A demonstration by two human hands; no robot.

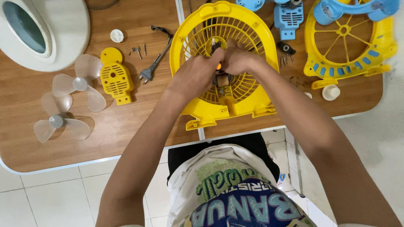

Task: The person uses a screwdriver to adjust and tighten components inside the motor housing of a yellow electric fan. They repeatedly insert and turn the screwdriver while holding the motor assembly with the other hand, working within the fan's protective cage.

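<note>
Hands meet, left hand and right hand curled, seemingly pinching a small motor part over the yellow fan grille.

We're looking straight down on two bare forearms, no sleeves reaching the wrists, no watch, no rings or bands that we can make out. The left hand and right hand are ungloved. Below them we see a pale, off-white T-shirt with a big printed graphic in green, blue and light lettering, over dark trousers.
</note>
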